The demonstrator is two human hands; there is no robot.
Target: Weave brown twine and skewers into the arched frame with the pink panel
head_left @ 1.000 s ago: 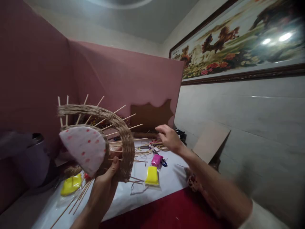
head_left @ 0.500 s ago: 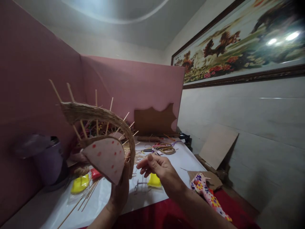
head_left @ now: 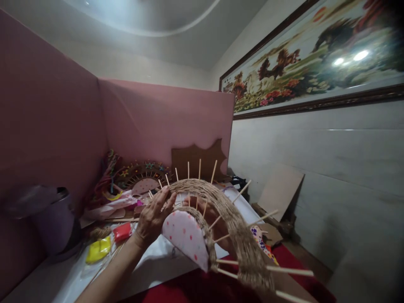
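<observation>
A half-round woven twine piece is held up in front of me, tilted down to the right. Thin wooden sticks run out through its twine band like spokes, from a half-disc covered in pink spotted cloth. My left hand grips the band's left end, its fingers laid over the twine. Behind the spokes is my right hand, supporting the piece from the back. The band and sticks hide part of that hand.
On the white table lie yellow and red packets. A similar decorated fan and a cut brown board stand behind. A purple bin is at left, flowered cloth at right.
The woven piece has swung rightward and turned, its sticks pointing up and right. My left hand now holds its upper left end. The right hand, free before, has gone behind it.
</observation>
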